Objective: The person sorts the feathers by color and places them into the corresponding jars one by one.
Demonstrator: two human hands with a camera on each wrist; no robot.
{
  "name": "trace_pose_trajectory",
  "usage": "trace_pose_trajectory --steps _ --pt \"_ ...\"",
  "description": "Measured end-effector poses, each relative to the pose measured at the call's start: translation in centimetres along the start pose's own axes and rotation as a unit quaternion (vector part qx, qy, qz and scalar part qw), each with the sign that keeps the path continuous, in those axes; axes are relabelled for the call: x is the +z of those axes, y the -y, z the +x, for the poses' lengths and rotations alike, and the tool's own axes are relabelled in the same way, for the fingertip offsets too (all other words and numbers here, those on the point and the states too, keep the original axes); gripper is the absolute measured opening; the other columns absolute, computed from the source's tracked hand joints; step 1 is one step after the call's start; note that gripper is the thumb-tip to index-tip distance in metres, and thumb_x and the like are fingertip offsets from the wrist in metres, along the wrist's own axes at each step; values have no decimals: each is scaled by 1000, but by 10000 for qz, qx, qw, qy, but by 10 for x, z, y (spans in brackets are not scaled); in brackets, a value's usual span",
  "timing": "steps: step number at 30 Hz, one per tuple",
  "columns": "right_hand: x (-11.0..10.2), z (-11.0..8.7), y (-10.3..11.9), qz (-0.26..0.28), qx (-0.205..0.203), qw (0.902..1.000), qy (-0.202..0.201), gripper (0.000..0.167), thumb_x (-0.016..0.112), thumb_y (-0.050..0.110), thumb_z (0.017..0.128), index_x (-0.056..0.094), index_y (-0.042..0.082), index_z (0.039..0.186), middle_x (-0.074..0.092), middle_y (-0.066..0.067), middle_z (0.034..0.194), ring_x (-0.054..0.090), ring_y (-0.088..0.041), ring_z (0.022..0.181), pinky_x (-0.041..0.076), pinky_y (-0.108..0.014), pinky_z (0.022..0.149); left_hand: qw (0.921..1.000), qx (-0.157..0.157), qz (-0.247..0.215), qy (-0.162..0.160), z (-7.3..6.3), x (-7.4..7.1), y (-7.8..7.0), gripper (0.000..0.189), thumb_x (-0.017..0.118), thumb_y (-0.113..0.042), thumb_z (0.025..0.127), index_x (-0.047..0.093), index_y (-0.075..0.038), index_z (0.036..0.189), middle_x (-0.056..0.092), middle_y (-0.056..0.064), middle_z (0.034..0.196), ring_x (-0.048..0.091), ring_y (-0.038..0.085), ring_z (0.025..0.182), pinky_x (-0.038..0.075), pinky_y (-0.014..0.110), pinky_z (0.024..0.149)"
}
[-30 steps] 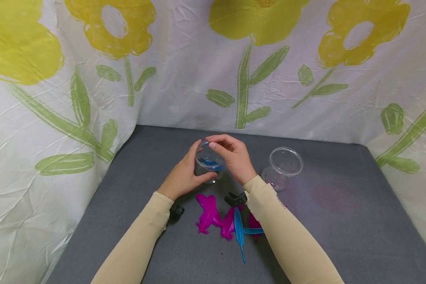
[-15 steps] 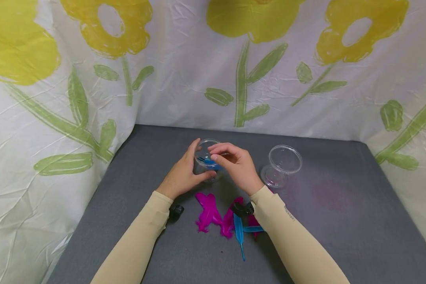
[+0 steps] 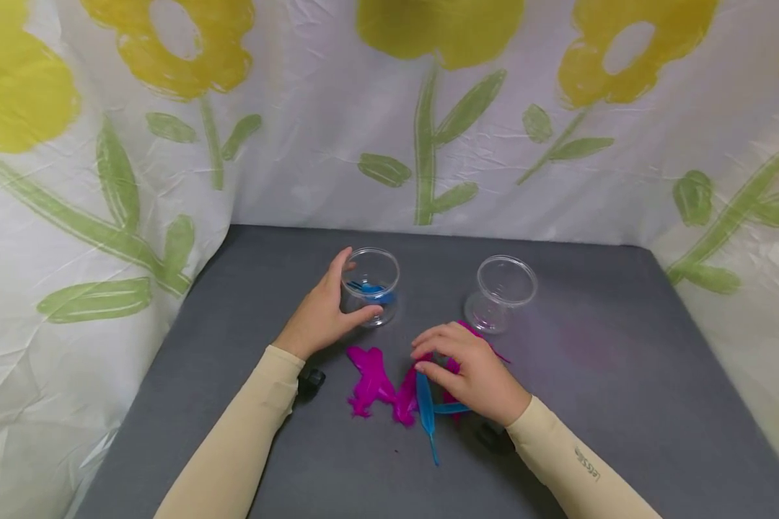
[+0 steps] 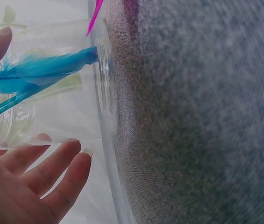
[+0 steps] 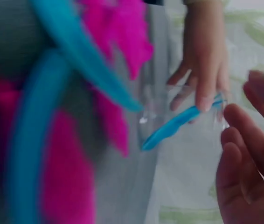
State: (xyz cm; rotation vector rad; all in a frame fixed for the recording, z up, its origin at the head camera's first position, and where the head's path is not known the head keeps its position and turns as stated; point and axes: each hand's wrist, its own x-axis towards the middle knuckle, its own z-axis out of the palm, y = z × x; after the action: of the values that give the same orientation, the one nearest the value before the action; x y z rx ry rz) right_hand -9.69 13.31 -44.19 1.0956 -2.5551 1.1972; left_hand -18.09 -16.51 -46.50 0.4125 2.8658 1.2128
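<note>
My left hand [image 3: 324, 306] holds a clear plastic cup [image 3: 399, 274] standing on the table, thumb in front and fingers round the far side. Blue feathers [image 4: 43, 70] lean inside it, as the left wrist view shows. My right hand [image 3: 474, 371] hovers over the feather pile with loosely bent fingers and nothing between them. Below and beside it lie a long blue feather [image 3: 425, 404], another blue feather [image 3: 451, 408] and several magenta feathers [image 3: 371, 378], some partly hidden by the hand. In the right wrist view the feathers close to the camera are blurred.
A second clear cup [image 3: 505, 305] stands to the right, behind the right hand. The grey tabletop [image 3: 623, 404] extends to both sides. A white cloth [image 3: 324, 144] printed with yellow flowers hangs behind and at the sides.
My right hand has left the rim of the left cup and moved down and right over the feathers. The left hand stays at the cup. The head view has shifted slightly right.
</note>
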Motion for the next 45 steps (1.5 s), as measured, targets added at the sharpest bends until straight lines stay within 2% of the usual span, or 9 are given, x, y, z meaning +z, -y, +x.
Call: trace_pose_trajectory --steps 6,14,24,31,36,40,45 --pt "5 -26 1 -674 -712 9947 316 16 87 10 91 80 16 104 74 1 118 62 -11 109 55 -20 88 10000 -15 -4 -60 1 -6 4 119 78 -71 88 2 -37 174 43 3 172 50 32 154 48 59 118" --pt "16 -48 3 -879 -892 9910 469 17 90 10 89 81 20 100 74 3 115 62 -10 106 54 -17 90 9999 -108 42 -96 -1 -9 6 120 77 -73 88 2 -37 174 41 3 173 49 34 154 48 62 118" --pt "25 -59 3 -1414 -1122 9798 864 15 91 18 89 84 30 95 72 3 124 64 -14 111 60 -27 93 9998 -163 72 -37 -3 -6 3 119 76 -74 88 2 -37 174 40 4 174 49 36 154 48 63 118" --pt "25 -62 4 -1494 -903 9785 1098 17 93 21 87 84 33 94 70 2 134 61 -15 123 60 -34 101 9999 -156 63 -29 -2 -3 1 118 77 -73 88 2 -39 173 40 4 174 49 36 155 47 64 118" --pt "26 -62 4 -1553 -952 9766 1141 20 94 20 85 81 33 91 68 1 138 59 -17 126 59 -37 102 9999 -161 54 -3 -3 -2 0 118 77 -73 88 2 -38 173 40 5 173 50 36 154 48 63 117" --pt "26 -63 4 -1718 -941 9732 1200 18 93 23 87 78 34 90 67 1 140 58 -18 130 57 -40 106 9999 -124 50 -14 -2 0 -1 118 77 -73 88 3 -37 173 41 5 173 50 35 154 48 63 117" --pt "25 -64 5 -1822 -782 9722 1246 16 91 26 90 76 34 90 66 2 142 57 -19 135 53 -50 116 9999 -92 75 -3 -1 2 -4 118 77 -73 88 3 -38 173 41 4 173 50 35 153 48 62 117"
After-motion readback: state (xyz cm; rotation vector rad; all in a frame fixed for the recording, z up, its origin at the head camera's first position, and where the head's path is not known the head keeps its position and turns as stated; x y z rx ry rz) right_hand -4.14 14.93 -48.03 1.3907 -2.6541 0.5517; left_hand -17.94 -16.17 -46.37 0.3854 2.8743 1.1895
